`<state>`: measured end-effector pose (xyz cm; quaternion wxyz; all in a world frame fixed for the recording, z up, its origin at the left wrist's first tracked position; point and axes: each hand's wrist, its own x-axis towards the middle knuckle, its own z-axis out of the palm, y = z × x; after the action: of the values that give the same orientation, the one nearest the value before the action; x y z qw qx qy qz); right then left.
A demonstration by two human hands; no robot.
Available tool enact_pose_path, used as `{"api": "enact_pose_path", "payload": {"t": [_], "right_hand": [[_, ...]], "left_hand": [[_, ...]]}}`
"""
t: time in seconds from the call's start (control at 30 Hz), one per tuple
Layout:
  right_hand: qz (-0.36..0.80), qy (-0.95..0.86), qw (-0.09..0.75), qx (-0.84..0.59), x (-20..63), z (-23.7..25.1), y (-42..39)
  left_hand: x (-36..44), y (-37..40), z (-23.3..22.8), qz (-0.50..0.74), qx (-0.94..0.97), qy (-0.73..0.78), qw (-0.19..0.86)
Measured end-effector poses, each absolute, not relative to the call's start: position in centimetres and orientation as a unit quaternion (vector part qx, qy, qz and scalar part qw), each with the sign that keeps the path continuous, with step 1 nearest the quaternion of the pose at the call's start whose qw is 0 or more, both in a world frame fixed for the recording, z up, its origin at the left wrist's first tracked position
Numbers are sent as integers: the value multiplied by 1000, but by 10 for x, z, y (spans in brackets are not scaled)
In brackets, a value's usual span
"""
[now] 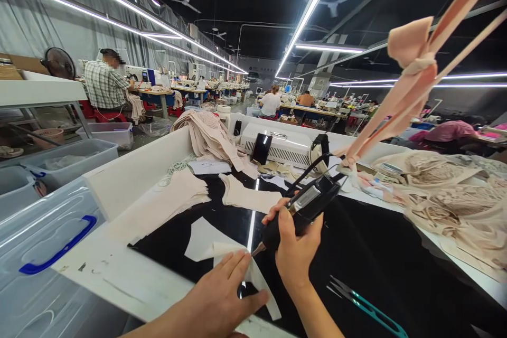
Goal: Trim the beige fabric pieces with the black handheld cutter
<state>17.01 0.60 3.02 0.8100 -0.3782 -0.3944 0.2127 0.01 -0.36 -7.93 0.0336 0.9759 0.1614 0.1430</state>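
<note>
On a glossy black worktable [376, 259] in a garment workshop, a person's right hand [295, 251] is closed around the black handle of a corded cutting tool [303, 206], its metal tip angled down to the edge of a pale fabric piece [222, 253]. The left hand [219, 298] lies open and flat, fingers spread, pressing that piece against the table just beside the tool's tip. Behind the hands, stacks of beige cut fabric [174, 198] rest on the table's left side, and a second small stack [247, 195] sits near the middle. Teal-handled snips [368, 309] lie on the black surface to the right of the forearm. A white machine [283, 148] stands at the far end of the table, with a heap of lace garments [451, 195] along the right. Peach straps tied in a knot [412, 68] hang overhead at right. Clear plastic bins [43, 253] with a blue handle sit at left. Other workers sit at sewing stations in the background, one in a checked shirt [103, 84].
</note>
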Motion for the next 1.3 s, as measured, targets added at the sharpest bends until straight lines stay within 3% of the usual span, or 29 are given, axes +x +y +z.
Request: {"api": "enact_pose_path", "payload": {"t": [0.47, 0.73, 1.0, 1.3], "right_hand": [[206, -388, 811, -386, 173, 30, -3], [214, -398, 806, -381, 177, 29, 1], [203, -410, 802, -385, 193, 35, 11], [229, -386, 809, -380, 200, 48, -30]], "left_hand": [[0, -7, -66, 127, 976, 173, 42], [-8, -12, -7, 117, 962, 218, 114], [-29, 11, -9, 128, 961, 237, 63], [-10, -23, -1, 86, 955, 284, 23]]}}
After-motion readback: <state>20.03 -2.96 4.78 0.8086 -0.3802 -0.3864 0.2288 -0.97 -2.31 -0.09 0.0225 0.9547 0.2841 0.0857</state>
